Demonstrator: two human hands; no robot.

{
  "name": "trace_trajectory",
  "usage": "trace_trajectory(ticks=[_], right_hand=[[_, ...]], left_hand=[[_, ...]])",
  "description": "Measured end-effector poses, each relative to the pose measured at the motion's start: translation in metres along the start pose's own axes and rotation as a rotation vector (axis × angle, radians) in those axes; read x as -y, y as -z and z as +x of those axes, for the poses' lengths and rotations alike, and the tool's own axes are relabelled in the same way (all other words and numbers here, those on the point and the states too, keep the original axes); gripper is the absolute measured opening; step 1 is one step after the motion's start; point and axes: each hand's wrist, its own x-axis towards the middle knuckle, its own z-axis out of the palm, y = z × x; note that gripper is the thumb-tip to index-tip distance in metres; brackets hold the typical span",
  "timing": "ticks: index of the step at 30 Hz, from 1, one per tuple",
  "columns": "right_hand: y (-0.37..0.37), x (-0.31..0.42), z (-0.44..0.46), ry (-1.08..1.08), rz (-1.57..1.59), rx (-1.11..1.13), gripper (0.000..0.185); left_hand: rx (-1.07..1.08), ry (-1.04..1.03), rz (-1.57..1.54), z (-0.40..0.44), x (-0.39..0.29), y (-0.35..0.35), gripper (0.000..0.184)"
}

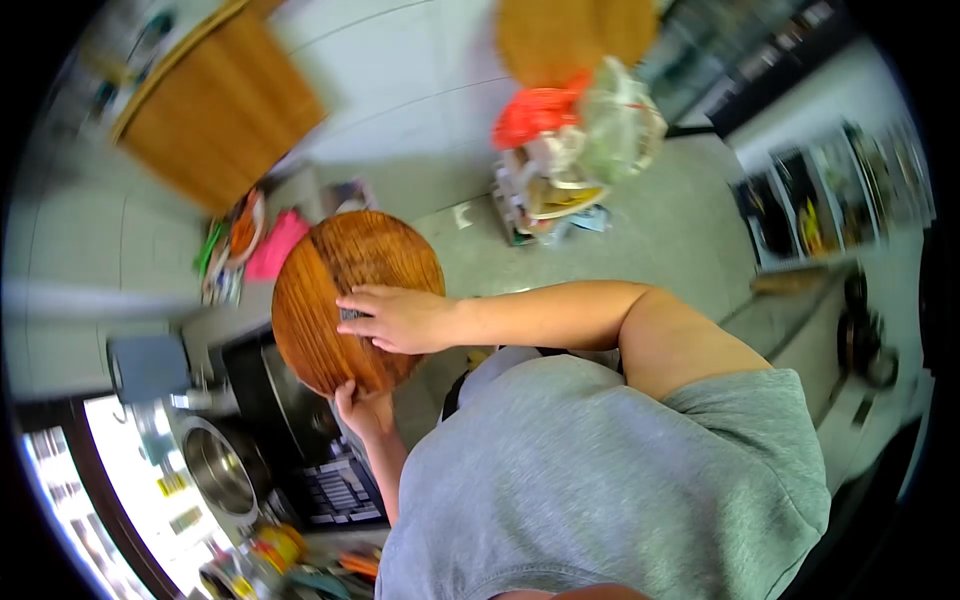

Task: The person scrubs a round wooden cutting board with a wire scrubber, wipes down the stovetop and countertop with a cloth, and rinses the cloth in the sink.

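A round wooden cutting board [385,240] with a brown grain is held up in front of my body, darker and shinier toward its top. My left hand [366,410] grips its lower edge, thumb on the face and the other fingers mostly hidden behind it. Across the board's middle lies my right hand [405,320], fingers reaching left. Under and between those fingers shows a small dark grey pad [349,315], pressed against the wood; its exact kind is unclear.
Left of the board are a black sink or stove area [275,400] and a metal pot [215,465]. A pink bag [278,246] lies beyond. Bags [540,115] sit piled ahead by a wooden round top [575,35]. An open drawer rack [810,205] stands right.
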Motion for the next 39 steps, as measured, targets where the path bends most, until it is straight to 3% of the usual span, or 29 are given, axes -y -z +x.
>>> trace_trajectory(ticks=[9, 18, 20, 25, 27, 28, 34, 36, 37, 39], right_hand=[[0.158, -0.019, -0.171, -0.337, -0.117, -0.256, 0.044], [0.342, -0.056, -0.413, -0.624, -0.35, -0.52, 0.045], [0.374, -0.06, -0.46, -0.708, -0.41, -0.547, 0.046], [0.417, -0.118, -0.604, -0.756, -0.554, -0.621, 0.043], [0.45, -0.151, -0.674, -0.905, -0.595, -0.788, 0.044], [0.471, -0.144, -0.687, -1.059, -0.535, -0.869, 0.042], [0.514, -0.165, -0.699, -0.907, -0.551, -0.748, 0.046], [0.55, -0.193, -0.754, -1.056, -0.719, -0.708, 0.05], [0.574, -0.197, -0.776, -1.143, -0.55, -0.91, 0.051], [0.613, -0.228, -0.805, -1.254, -0.772, -0.938, 0.049]], left_hand=[[0.328, 0.326, 0.259, 0.031, 0.137, -0.147, 0.059], [0.603, 0.582, 0.306, 0.02, 0.405, -0.329, 0.063], [0.631, 0.733, 0.299, 0.016, 0.467, -0.368, 0.062], [0.718, 0.964, 0.349, 0.019, 0.599, -0.42, 0.057], [0.735, 1.062, 0.386, 0.022, 0.64, -0.433, 0.056], [0.736, 1.109, 0.409, 0.025, 0.661, -0.44, 0.056], [0.756, 1.187, 0.361, 0.032, 0.789, -0.517, 0.057], [0.835, 1.254, 0.312, 0.043, 0.826, -0.541, 0.059], [0.848, 1.249, 0.316, 0.049, 0.845, -0.552, 0.06], [0.875, 1.26, 0.325, 0.06, 0.884, -0.574, 0.06]])
